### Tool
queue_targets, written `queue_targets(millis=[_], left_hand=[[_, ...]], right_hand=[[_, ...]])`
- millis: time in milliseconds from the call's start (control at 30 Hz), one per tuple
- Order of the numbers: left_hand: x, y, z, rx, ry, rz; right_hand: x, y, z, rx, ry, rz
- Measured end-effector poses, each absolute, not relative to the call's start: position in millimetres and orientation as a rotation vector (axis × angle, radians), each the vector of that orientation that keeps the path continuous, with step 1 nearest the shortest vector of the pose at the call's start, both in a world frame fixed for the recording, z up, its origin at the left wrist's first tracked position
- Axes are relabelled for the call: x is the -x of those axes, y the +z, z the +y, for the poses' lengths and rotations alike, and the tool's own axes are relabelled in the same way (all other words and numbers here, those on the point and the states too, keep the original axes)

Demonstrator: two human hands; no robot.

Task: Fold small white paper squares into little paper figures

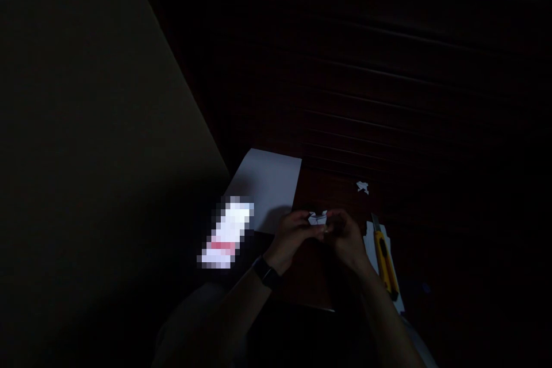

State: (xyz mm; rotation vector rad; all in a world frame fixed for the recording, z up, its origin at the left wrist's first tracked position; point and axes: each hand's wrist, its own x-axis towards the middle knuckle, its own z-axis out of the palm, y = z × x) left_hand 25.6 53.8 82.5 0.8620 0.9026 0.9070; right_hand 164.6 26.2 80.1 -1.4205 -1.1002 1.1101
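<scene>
Between my two hands is a small piece of folded white paper (318,218), its upper corners sticking out. My left hand (290,238), with a dark watch (266,272) on the wrist, pinches the paper's left side. On its right side the fingers of my right hand (347,241) are closed on it too. Both hands are above the dark wooden table (308,287). The room is dim, so fine folds are hard to make out.
A white sheet (271,178) lies behind my left hand. A bright blurred-out screen (226,236) is at the left. To the right, a yellow utility knife (384,261) rests on white paper (370,236). Another small folded paper (363,187) lies farther back. A pale wall (86,98) stands left.
</scene>
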Motion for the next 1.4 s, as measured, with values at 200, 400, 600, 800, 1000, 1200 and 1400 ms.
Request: queue_targets(millis=[200, 400, 600, 800, 1000, 1200, 1400], left_hand=[[-17, 101, 56, -0.891, 0.892, 0.891], [-16, 100, 59, -0.892, 0.898, 0.932], [-18, 91, 59, -0.891, 0.968, 0.937], [-20, 89, 59, -0.901, 1.000, 0.998], [-21, 89, 60, -0.928, 1.019, 1.039], [-23, 85, 60, -0.994, 1.053, 1.071], [-23, 83, 62, -1.040, 1.064, 1.081]], right_hand=[[-165, 85, 24, 1.378, 1.098, -1.107], [-169, 93, 24, 1.413, 1.165, -1.188], [-164, 94, 24, 1.409, 1.040, -1.179], [-161, 99, 24, 1.401, 0.963, -1.267], [-164, 103, 25, 1.406, 0.954, -1.337], [-165, 100, 25, 1.395, 0.980, -1.333], [-168, 106, 23, 1.353, 1.058, -1.381]])
